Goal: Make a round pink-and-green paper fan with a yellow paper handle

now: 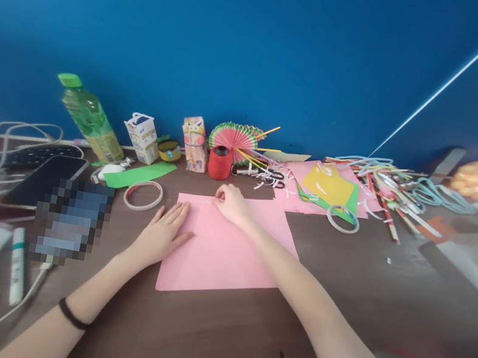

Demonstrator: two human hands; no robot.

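Note:
A sheet of pink paper (225, 257) lies on the brown table in front of me. My left hand (162, 230) rests flat on its left edge, fingers stretched out and thumb spread over the sheet. Near the top edge of the paper, my right hand (232, 204) is closed with thumb and fingertips pressed together. A small pale bit shows at those fingertips, too faint to name. One roll of tape (143, 195) lies just beyond my left hand, and another tape roll (343, 219) lies to the right of the paper.
Along the blue wall stand a green bottle (92, 119), a small carton (142, 137), a red spool (220, 163) and a paper fan (234, 138). Black-handled scissors (274, 176) lie behind the sheet. Coloured papers (330, 186) and sticks are at right, phones and a marker (17, 269) at left.

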